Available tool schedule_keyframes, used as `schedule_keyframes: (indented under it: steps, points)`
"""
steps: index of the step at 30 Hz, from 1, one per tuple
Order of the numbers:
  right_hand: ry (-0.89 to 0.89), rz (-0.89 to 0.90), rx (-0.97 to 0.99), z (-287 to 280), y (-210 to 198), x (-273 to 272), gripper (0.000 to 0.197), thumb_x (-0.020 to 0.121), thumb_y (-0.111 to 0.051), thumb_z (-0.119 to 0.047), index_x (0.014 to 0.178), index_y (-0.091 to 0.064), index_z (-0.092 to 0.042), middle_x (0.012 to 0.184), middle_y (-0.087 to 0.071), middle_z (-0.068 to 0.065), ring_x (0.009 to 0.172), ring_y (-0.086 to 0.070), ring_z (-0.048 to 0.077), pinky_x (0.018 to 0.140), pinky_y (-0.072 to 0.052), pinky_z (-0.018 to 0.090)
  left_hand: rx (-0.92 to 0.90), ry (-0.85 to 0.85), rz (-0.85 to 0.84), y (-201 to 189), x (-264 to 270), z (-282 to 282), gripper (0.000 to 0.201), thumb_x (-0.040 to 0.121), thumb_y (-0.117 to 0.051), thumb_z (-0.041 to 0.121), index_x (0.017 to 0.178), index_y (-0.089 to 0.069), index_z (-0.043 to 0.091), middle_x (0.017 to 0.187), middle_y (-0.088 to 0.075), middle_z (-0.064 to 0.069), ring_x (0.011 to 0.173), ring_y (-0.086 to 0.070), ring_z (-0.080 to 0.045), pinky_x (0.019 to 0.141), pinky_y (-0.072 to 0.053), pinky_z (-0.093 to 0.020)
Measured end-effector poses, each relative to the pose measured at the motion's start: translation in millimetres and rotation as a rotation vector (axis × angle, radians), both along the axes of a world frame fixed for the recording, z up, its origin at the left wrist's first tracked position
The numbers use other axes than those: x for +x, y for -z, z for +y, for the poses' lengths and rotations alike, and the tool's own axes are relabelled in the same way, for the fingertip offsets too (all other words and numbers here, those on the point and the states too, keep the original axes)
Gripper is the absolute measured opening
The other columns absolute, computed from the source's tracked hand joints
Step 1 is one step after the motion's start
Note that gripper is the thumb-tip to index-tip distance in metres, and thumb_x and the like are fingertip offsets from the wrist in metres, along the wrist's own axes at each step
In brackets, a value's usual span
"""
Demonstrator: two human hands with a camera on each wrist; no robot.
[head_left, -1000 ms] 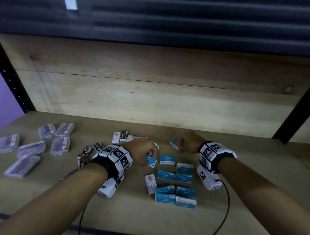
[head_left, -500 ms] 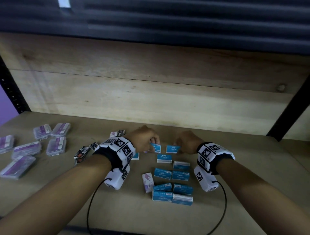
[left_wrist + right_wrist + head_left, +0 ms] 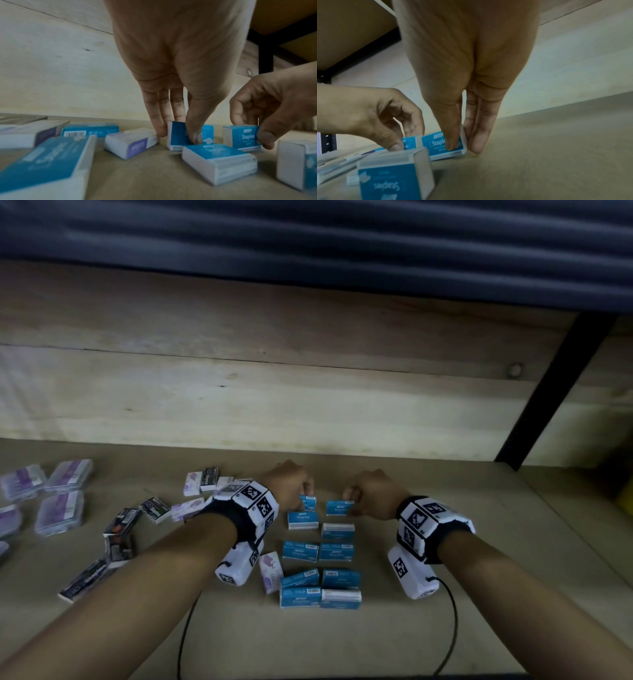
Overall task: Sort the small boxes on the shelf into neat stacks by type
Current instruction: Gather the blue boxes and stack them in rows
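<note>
On the shelf (image 3: 479, 594) we see two columns of staple boxes (image 3: 317, 551) between our forearms, flat cases (image 3: 60, 511) far to the left, and more small boxes (image 3: 121, 523) scattered between those groups, before the back board (image 3: 308, 392).

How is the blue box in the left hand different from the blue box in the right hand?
The left hand pinches its blue staples box tipped up steeply, while the right hand pinches its blue staples box tilted less, its "Staples" label showing. The left hand's thumb hides its label. Both are small blue-and-white boxes at the far end of the blue rows.

dim wooden shelf (image 3: 445, 628), plank backboard (image 3: 274, 392)
</note>
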State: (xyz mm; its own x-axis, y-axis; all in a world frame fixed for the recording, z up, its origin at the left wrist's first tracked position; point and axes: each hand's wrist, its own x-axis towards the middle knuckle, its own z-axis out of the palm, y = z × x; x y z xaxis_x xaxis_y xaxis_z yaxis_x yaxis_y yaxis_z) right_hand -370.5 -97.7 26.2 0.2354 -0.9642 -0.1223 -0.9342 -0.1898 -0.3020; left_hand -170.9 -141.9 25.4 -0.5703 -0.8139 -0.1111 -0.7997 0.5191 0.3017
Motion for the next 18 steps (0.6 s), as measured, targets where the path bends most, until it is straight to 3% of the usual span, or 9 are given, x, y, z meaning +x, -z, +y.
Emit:
schedule_keyframes:
  steps: [5, 10, 15, 18]
  points:
    - [-0.019, 0.004, 0.003, 2.3, 2.5, 5.7, 0.020, 0.082, -0.071, -0.019, 0.100, -0.068, -0.012, 0.102, -0.069, 0.004, 0.094, -0.062, 0.018, 0.083, -0.050, 0.028, 0.020, -0.001, 0.021, 1.0, 3.1, -0.4, 0.027, 0.081, -0.073, 0.012, 0.108, -0.067, 0.013, 0.112, -0.065, -0.005, 0.100, -0.062, -0.020, 0.082, -0.049, -0.025]
    - [-0.007, -0.005, 0.022, 1.6, -0.2, 5.5, 0.025, 0.081, -0.072, -0.020, 0.105, -0.066, -0.014, 0.105, -0.067, 0.002, 0.096, -0.061, 0.016, 0.083, -0.046, 0.024, 0.033, -0.011, 0.091, 0.7, 10.0, 3.2, 0.028, 0.079, -0.074, 0.010, 0.106, -0.068, 0.014, 0.106, -0.066, -0.001, 0.096, -0.061, -0.015, 0.086, -0.051, -0.026]
    - [0.035, -0.058, 0.056, -1.3, -5.5, 3.7, 0.027, 0.080, -0.073, -0.020, 0.105, -0.064, -0.016, 0.104, -0.066, 0.001, 0.095, -0.060, 0.014, 0.082, -0.046, 0.023, -0.020, -0.007, 0.155, -7.3, 17.8, 11.7, 0.016, 0.078, -0.074, 0.010, 0.092, -0.069, 0.016, 0.084, -0.062, 0.008, 0.078, -0.059, -0.010, 0.071, -0.045, -0.019]
    - [0.054, -0.066, 0.055, -1.7, -8.4, 3.6, 0.024, 0.082, -0.071, -0.023, 0.105, -0.065, -0.018, 0.103, -0.066, -0.002, 0.094, -0.061, 0.013, 0.083, -0.048, 0.024, -0.001, 0.014, 0.128, -7.8, 19.6, 19.8, 0.014, 0.078, -0.074, 0.011, 0.088, -0.068, 0.019, 0.080, -0.062, 0.011, 0.076, -0.060, -0.008, 0.072, -0.050, -0.021]
